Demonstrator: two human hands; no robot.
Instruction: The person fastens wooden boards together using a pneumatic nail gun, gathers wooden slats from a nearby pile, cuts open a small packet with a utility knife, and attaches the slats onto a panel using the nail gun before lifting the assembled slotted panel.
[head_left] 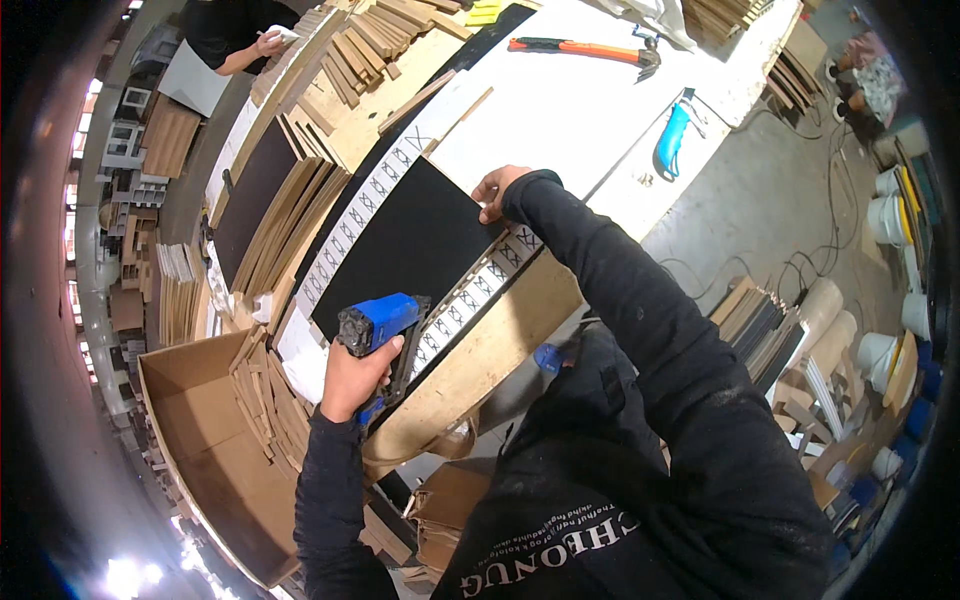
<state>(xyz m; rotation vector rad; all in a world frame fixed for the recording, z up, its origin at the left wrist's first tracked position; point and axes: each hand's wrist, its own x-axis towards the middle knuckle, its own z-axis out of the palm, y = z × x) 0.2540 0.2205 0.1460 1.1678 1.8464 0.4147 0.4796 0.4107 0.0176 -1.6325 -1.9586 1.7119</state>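
Note:
My left hand grips a blue and black nail gun, held over the near left end of a black panel. My right hand is at the panel's far right corner, thumb and fingers pinched together. What they pinch, if anything, is too small to make out. Along the panel's far side runs a white strip with black crossed marks. A similar marked strip lies along the near side, close to the bench edge.
On the white surface lie an orange-handled hammer and a blue utility knife. Wood strips are piled at the back. A cardboard box stands at lower left. Another person's hand shows at upper left. Cables cross the floor.

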